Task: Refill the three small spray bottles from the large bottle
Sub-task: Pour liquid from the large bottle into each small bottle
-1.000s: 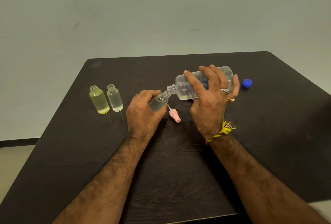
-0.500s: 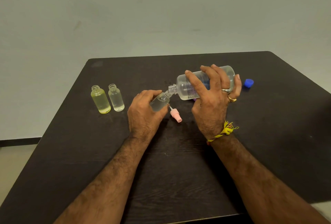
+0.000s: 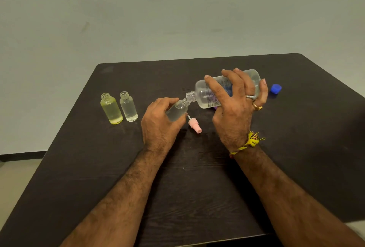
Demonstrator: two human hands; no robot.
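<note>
My right hand (image 3: 235,112) grips the large clear bottle (image 3: 205,94), tipped almost level with its open neck pointing left. That neck meets the mouth of a small clear bottle (image 3: 176,110), which my left hand (image 3: 158,124) holds tilted above the dark table (image 3: 79,167). Two more small bottles stand uncapped at the left: a yellow one (image 3: 111,109) and a clear one (image 3: 128,107), both holding liquid. A pink spray cap (image 3: 194,125) lies on the table between my hands.
A blue cap (image 3: 276,88) lies on the table behind my right hand. Something purple (image 3: 215,107) peeks out under the large bottle. The table's far edge runs close to a plain wall.
Both hands and the two joined bottles have stayed almost still; the view shifted slightly.
</note>
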